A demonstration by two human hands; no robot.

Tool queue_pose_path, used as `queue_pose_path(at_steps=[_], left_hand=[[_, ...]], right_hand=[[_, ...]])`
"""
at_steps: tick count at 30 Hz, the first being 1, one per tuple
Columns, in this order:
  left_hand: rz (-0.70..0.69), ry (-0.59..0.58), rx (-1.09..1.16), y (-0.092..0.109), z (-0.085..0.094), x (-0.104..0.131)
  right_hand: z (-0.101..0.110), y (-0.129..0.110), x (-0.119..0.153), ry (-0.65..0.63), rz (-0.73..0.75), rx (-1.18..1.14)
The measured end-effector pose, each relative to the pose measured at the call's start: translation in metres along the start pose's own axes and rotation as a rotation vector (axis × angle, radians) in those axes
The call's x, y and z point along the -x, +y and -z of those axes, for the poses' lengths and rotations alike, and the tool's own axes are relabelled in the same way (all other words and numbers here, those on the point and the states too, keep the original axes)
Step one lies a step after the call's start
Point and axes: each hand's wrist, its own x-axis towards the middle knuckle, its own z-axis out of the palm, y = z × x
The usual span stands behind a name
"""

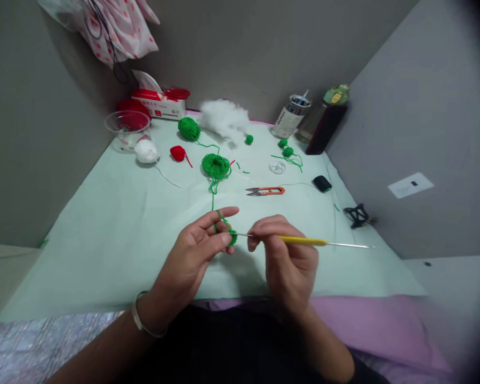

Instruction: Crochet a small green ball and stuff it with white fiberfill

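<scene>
My left hand (196,247) pinches a small green crocheted piece (233,238) between thumb and fingers, and green yarn runs over its raised index finger. That strand leads back to a loose green coil (216,167) on the table. In my right hand (287,256) is a crochet hook with a yellow handle (304,241). One metal end of the hook meets the green piece; the other points right. Whether the tip is through a stitch is too small to tell.
Orange-handled snips (266,191) lie beyond my hands on the pale green tabletop (116,224). Around them are a green yarn ball (189,129), red yarn (177,153), white yarn (146,151), white stuffing (224,118), a plastic cup (128,140), a black case (322,184) and a black clip (358,216).
</scene>
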Motion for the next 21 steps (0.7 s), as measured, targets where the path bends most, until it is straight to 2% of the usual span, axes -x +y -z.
queue_pose_path(at_steps=[4, 7, 10, 12, 14, 16, 18, 21], left_hand=[[-0.071, -0.013, -0.136, -0.006, -0.002, 0.002], [-0.082, 0.011, -0.135, -0.009, -0.004, 0.002], [0.011, -0.013, -0.007, -0.008, -0.004, 0.001], [0.111, -0.027, 0.088, -0.005, -0.003, 0.0], [0.15, -0.014, 0.129, -0.003, -0.001, -0.002], [0.104, 0.014, 0.105, -0.002, 0.001, -0.003], [0.039, 0.014, 0.037, -0.002, 0.0, -0.003], [-0.023, -0.027, -0.053, -0.005, -0.002, -0.001]], right_hand=[[-0.005, 0.001, -0.002, -0.042, -0.03, -0.017], [-0.006, 0.004, 0.004, -0.044, 0.039, 0.111], [-0.005, 0.006, 0.009, -0.067, 0.227, 0.332], [-0.004, 0.007, 0.01, -0.041, 0.26, 0.36], [-0.002, 0.006, 0.008, 0.026, 0.157, 0.238], [-0.002, 0.005, 0.004, 0.073, 0.021, 0.039], [-0.002, 0.004, 0.001, 0.052, -0.06, -0.104], [-0.004, 0.005, 0.0, -0.026, -0.082, -0.135]])
